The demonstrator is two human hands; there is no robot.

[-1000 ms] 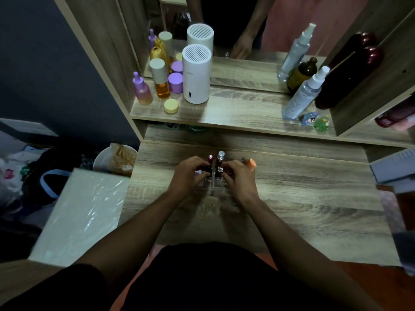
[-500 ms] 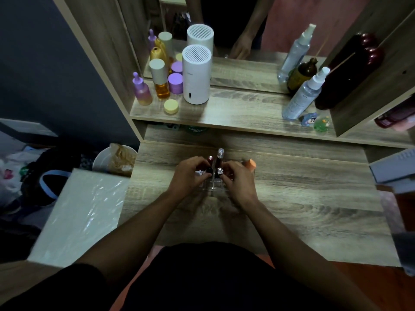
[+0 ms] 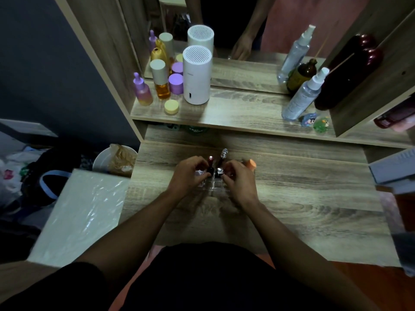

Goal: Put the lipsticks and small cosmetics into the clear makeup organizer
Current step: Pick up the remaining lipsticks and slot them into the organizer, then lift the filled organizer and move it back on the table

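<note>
A clear makeup organizer (image 3: 214,186) sits mid-table on the wooden dressing table (image 3: 303,198). Two dark lipsticks (image 3: 210,166) stand upright in its far compartments. The left hand (image 3: 190,176) and right hand (image 3: 239,180) curl at its sides; what the fingertips pinch cannot be told. An orange-capped item (image 3: 251,163) lies just right.

Person seen from above: left hand (image 3: 187,173) and right hand (image 3: 241,182) bare, without rings or a watch; both forearms bare to above the elbow; black short sleeve (image 3: 56,286) on the left upper arm; black garment (image 3: 202,277) covering the torso
</note>
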